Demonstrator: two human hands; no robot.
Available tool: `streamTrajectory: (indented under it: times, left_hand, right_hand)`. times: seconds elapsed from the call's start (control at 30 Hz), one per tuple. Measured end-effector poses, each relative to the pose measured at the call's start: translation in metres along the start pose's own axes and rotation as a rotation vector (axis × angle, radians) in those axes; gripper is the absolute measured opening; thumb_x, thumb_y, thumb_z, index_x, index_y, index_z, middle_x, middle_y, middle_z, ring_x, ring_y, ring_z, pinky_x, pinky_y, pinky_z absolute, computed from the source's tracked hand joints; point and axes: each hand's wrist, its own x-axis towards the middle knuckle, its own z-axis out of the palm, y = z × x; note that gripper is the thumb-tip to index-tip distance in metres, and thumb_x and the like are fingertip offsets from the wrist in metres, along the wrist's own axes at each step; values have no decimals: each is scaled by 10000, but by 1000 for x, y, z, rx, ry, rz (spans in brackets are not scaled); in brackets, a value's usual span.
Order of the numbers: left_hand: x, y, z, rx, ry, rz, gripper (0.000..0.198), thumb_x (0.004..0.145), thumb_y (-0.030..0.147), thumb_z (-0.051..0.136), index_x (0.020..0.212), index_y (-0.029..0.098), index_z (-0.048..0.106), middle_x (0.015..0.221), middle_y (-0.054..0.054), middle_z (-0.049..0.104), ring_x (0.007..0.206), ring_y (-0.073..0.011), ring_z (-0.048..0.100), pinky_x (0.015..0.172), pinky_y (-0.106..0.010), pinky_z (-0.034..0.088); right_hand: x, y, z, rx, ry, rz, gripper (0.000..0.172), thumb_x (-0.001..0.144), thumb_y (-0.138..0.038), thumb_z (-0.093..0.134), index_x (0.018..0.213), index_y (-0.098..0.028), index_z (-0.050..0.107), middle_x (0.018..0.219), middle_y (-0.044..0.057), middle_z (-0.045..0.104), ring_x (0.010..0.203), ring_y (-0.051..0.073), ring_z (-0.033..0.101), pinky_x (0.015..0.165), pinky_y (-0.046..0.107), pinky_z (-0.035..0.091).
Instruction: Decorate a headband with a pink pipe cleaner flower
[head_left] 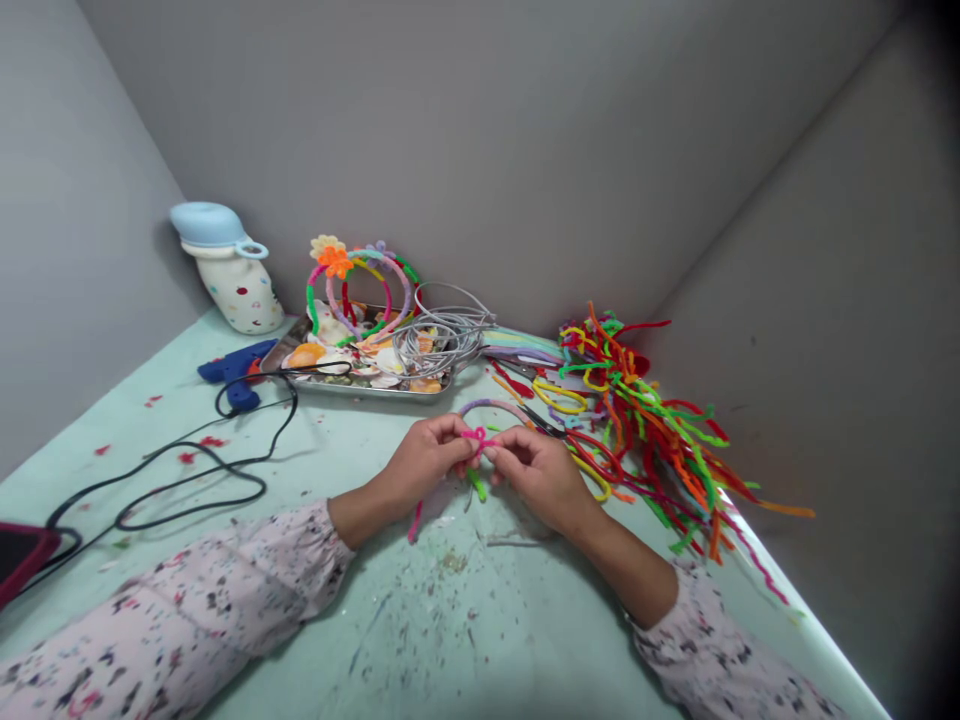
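Observation:
Between my fingertips, near the middle of the table, is a pink pipe cleaner (pixel 478 436) bent into small loops. My left hand (pixel 429 458) pinches it from one side, and a pink tail hangs down below that hand. From the other side my right hand (pixel 541 474) pinches the same piece, thumb against finger. Just beyond my hands lies a curved hoop (pixel 491 403) wrapped in purple and pink. A bright green pipe cleaner piece (pixel 477 486) shows beneath my fingers. Black-bladed scissors (pixel 541 422) rest beside my right hand.
A metal tray (pixel 360 385) at the back holds scraps, fuzzy flower headbands (pixel 352 270) and coiled grey wire (pixel 450 335). At left are a blue glue gun (pixel 238 372), its black cord (pixel 202 450) and a bottle (pixel 236 285). Colourful pipe cleaners (pixel 660 440) pile up at right.

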Motion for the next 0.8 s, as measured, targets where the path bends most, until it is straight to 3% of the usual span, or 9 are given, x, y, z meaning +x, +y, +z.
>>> streamTrajectory:
  times: [0.33,0.67,0.8]
  left_hand:
    - [-1,1,2,-15,0,-5,114,760,240,623,720,137,595,687,-24,657,567,-99,542,581,-233,411]
    - [1,1,5,36,56,-46,99,735,207,596,682,149,537,542,37,552,474,-74,456,492,-209,332]
    - [0,1,6,50,42,-61,107,742,218,585,681,155,523,507,49,506,458,-72,423,474,-209,309]
  right_hand:
    - [-2,8,9,70,147,53,155,796,-331,617,778,-178,634,677,26,691,567,156,630,555,268,501]
    - [3,6,-1,-4,82,-18,174,795,-320,612,882,-173,645,752,29,681,630,149,614,547,247,479]
    - [5,10,-4,-121,63,-109,134,822,-285,581,862,-179,653,796,37,685,685,153,622,608,258,490]
